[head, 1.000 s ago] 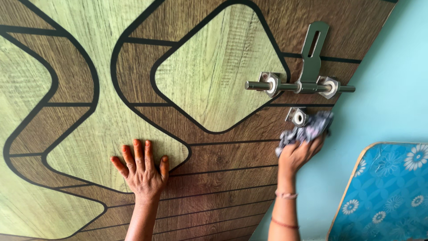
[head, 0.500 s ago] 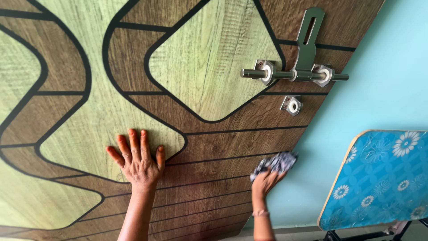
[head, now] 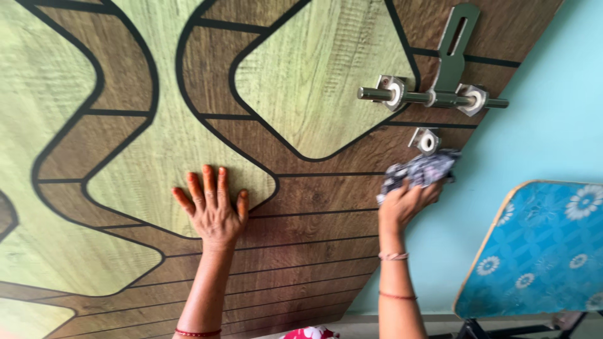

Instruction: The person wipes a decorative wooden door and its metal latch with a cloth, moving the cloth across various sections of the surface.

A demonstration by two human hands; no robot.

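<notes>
A wooden door (head: 314, 207) with brown and pale green panels and black lines fills the view. My left hand (head: 212, 207) lies flat on it with fingers spread, on the edge of a green panel. My right hand (head: 408, 202) grips a crumpled grey patterned cloth (head: 419, 171) and presses it to the door near its right edge. The cloth sits just under a small metal bracket (head: 427, 140). Above that is a steel sliding bolt (head: 433, 98) with an upright hasp plate (head: 455, 44).
A pale turquoise wall (head: 546, 138) is to the right of the door. A blue flower-patterned folding table top (head: 540, 251) leans at the lower right on a dark metal frame. A bit of red fabric (head: 311, 333) shows at the bottom edge.
My right hand with the cloth dropped down the door's edge, then came back up to just under the small bracket. My left hand stayed flat on the door.
</notes>
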